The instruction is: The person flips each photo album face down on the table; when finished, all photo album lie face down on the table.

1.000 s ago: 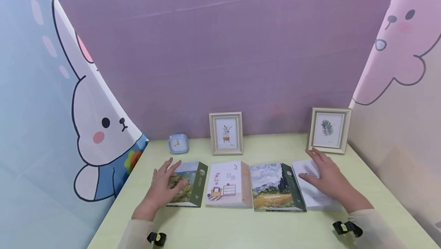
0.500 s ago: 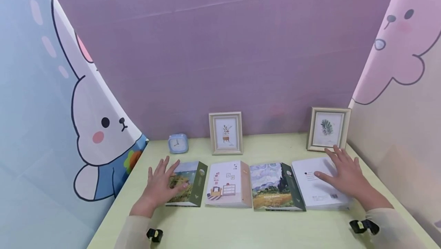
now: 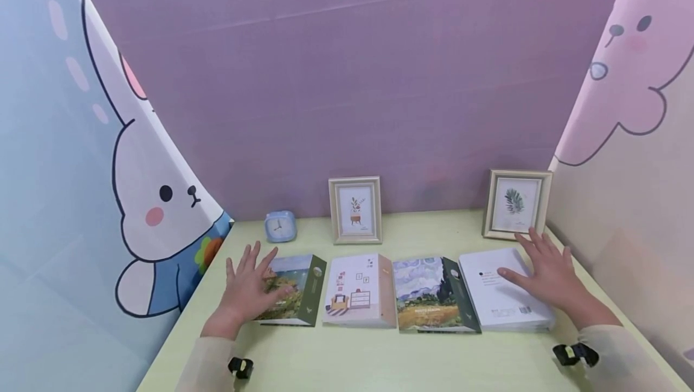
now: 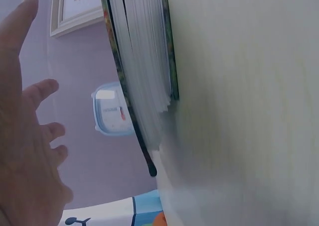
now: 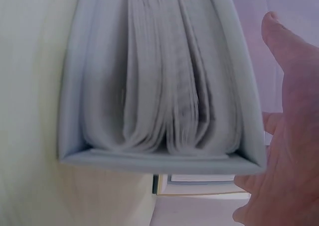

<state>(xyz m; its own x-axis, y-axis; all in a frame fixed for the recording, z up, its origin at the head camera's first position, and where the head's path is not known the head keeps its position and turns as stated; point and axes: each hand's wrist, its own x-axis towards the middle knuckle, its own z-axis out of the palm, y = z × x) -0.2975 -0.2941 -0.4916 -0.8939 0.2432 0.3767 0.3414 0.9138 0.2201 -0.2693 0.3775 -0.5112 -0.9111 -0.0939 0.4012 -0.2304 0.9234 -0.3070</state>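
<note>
Books: four lie in a row across the pale green table [image 3: 379,356] — a landscape-cover book [image 3: 293,289] at the left end, a room-drawing book [image 3: 358,291], a wheat-field painting book [image 3: 431,294] and a white book [image 3: 501,292] at the right end.
Left hand: the left hand [image 3: 246,289] lies flat on the landscape-cover book, fingers [image 3: 255,258] straight and spread wide, gripping nothing.
Right hand: the right hand [image 3: 550,274] rests on the far right part of the white book, fingers [image 3: 534,241] fanned out and straight, the thumb pointing across the cover.
Picture frames: two stand at the back, a potted-plant print [image 3: 355,209] behind the middle books and a leaf print [image 3: 516,203] just beyond the right fingertips.
Clock: one small blue alarm clock [image 3: 281,226] stands left of the plant print.
Left wrist view: shows the landscape book's page edges [image 4: 142,86] between dark covers, with the clock behind; the palm appears lifted slightly off it, though the angle is poor.
Right wrist view: shows the white book's fanned pages [image 5: 159,81] from the end, unseen from the head camera.
</note>
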